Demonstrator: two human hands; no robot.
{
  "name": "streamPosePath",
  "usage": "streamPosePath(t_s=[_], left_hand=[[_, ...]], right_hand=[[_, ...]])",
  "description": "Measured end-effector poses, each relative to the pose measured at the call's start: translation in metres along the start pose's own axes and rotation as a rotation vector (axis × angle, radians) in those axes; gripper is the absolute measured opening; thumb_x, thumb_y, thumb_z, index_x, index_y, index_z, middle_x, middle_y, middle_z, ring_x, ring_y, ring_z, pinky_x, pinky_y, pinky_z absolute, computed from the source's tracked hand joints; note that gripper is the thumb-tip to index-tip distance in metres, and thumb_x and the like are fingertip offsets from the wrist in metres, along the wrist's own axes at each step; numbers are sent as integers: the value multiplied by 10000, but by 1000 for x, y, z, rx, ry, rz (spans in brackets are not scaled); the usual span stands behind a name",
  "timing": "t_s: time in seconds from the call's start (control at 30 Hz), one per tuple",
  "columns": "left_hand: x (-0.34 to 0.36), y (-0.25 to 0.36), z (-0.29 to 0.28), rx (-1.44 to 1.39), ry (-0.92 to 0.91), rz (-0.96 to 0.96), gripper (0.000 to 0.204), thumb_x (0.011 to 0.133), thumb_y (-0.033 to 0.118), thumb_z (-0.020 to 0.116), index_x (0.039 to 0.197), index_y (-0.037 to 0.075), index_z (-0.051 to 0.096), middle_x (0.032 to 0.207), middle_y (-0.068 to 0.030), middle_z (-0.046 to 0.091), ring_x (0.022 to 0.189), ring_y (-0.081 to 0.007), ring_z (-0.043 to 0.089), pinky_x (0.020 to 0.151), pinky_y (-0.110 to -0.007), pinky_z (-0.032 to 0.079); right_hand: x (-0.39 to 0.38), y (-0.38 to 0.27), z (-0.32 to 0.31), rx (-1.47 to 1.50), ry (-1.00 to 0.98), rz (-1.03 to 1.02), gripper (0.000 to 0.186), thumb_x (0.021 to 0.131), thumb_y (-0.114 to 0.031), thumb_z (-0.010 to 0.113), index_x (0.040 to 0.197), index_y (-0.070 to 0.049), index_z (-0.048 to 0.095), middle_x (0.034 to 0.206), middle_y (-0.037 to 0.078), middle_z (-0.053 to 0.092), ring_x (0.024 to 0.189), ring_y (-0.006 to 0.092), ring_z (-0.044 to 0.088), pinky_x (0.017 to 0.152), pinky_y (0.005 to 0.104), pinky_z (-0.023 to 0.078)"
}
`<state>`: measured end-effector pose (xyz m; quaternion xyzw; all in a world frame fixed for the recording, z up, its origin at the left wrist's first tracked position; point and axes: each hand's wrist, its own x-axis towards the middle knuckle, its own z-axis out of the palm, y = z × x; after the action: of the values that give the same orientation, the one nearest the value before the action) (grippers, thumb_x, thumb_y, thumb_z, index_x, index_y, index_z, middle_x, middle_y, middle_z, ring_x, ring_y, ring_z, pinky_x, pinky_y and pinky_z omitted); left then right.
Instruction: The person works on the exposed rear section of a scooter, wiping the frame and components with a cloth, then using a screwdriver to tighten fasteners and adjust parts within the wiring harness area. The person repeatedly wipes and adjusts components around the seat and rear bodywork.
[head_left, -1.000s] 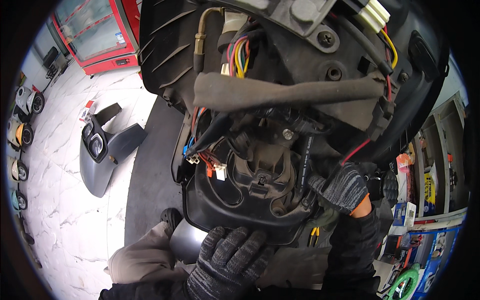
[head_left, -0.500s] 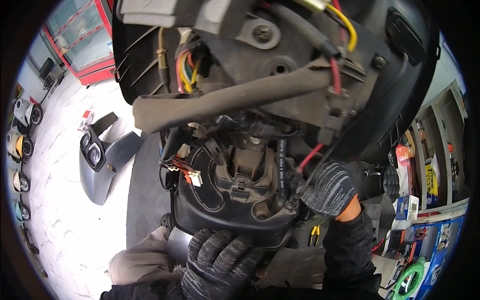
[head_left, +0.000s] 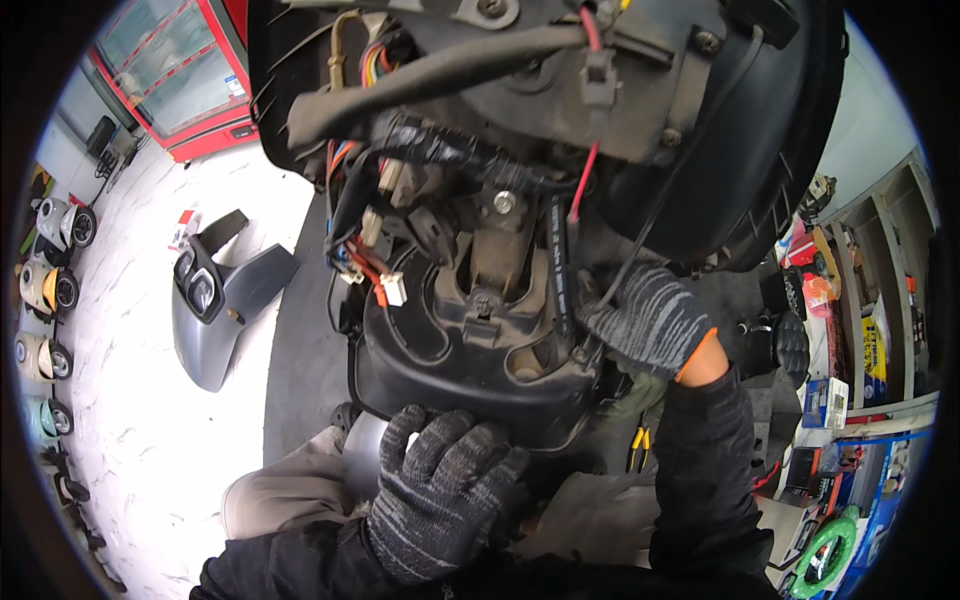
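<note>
The left hand (head_left: 445,495), in a grey knit glove, lies with bent fingers at the near edge of the black plastic cover (head_left: 480,385); whether it grasps anything is unclear. The cover sits between both hands, below a loose white connector (head_left: 396,291). The right hand (head_left: 655,320) touches its right side, fingertips hidden, so I cannot say what it grips. Small white print runs along the adjacent black hose (head_left: 562,270); pliers (head_left: 639,445) with 2 yellow handles lie nearby.
</note>
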<state>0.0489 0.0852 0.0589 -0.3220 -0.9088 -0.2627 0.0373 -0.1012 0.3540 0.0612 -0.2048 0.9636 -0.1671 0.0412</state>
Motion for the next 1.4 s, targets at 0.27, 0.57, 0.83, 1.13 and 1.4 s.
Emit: streamPosePath(t_s=[0.27,0.57,0.83,1.13,1.4], left_hand=[[-4,0,4,71,71,11,523,768,300,674,1256,114,693,1287,-130,623,1194,-344,588,1054,-597,407],[-1,-2,9,54,138,1,397,816,342,686,1164,156,727,1206,-95,632,1156,-332,593,1007,-571,430],[-20,-5,9,-48,142,-19,375,868,244,649,1219,132,719,1349,-113,656,1274,-323,596,1134,-585,420],[-38,-17,-4,-138,76,-52,394,845,233,648,1219,125,707,1351,-111,646,1267,-337,582,1107,-586,427],[-34,-22,-4,-128,67,-60,417,822,233,656,1224,129,705,1341,-108,638,1239,-341,577,1070,-588,437]], right_hand=[[1,-1,0,-155,-110,19,419,911,-441,719,857,-26,744,712,208,660,669,372,644,617,483,502],[-1,16,8,-55,-9,-83,413,976,-426,642,893,-38,756,716,203,664,667,388,634,628,512,501],[-21,22,3,-32,13,-29,358,964,-271,675,1220,-21,699,1140,217,721,1040,390,691,907,461,544],[-22,12,-5,289,-26,230,426,967,-275,663,1280,13,621,1167,152,683,1079,296,662,939,406,529],[-16,11,-9,107,-76,135,474,949,-289,689,1334,-17,646,1296,199,684,1199,320,663,1031,435,523]])
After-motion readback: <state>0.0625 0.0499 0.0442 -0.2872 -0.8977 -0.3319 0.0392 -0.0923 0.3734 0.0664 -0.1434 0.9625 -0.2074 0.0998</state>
